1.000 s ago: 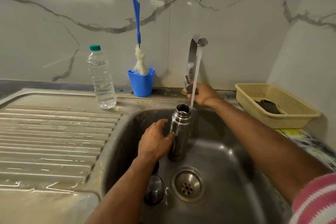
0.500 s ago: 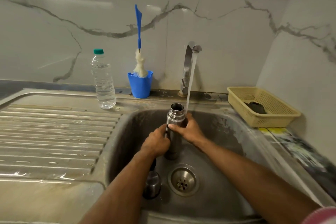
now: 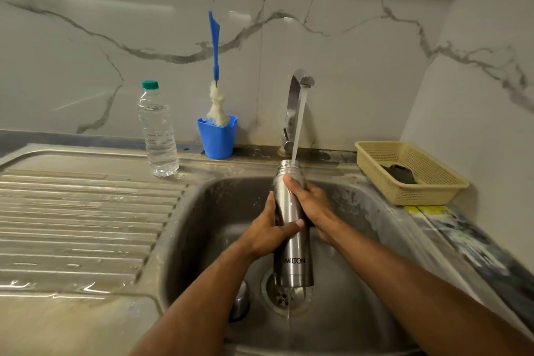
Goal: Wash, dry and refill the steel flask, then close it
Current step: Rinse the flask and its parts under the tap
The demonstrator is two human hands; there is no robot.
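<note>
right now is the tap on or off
On: a stream of water runs from the tap onto the mouth of the steel flask held over the sink.

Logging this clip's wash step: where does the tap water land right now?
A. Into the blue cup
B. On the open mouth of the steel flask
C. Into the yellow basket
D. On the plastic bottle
B: the stream from the tap meets the open mouth of the steel flask, which both hands hold over the sink.

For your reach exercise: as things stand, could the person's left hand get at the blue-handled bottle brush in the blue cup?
Probably not yet: the left hand grips the steel flask. The path to the blue-handled bottle brush looks unobstructed.
</note>
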